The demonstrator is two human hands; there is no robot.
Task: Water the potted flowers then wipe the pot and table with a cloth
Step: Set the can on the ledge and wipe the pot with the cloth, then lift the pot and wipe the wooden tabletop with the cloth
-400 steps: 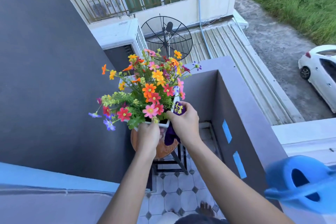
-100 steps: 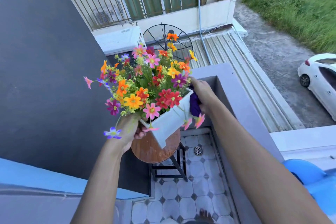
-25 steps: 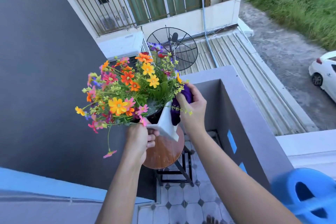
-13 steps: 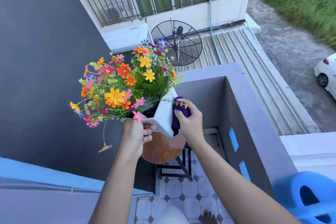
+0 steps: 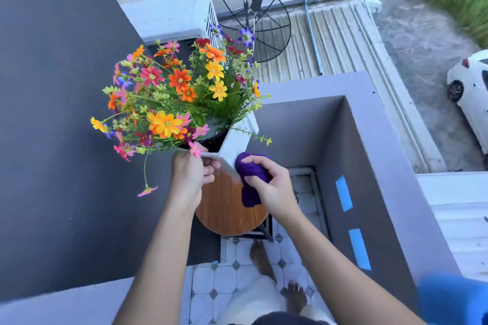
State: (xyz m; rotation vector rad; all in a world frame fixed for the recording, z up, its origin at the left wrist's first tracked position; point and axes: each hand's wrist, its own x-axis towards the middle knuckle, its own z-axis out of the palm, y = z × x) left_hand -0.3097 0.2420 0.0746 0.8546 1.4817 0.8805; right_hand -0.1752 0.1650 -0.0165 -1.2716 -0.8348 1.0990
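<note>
**Friend:** How does the pot handle?

**Me:** The white pot [image 5: 235, 144] looks stiff and smooth-walled. I'd judge it top-heavy with the flowers [image 5: 179, 92] leaning left, and slippery if wet. It's tilted above the round wooden counter [image 5: 227, 208] — whether its base touches, I can't tell.

**Friend:** Where do you hold it?

**Me:** My left hand [image 5: 188, 174] pinches the near rim corner. My right hand [image 5: 274, 187] is curled round the balled purple cloth [image 5: 250, 171] — soft stuff, pressed against the pot's side wall.

**Friend:** Any writing?

**Me:** None I can read on the faces showing.
</note>
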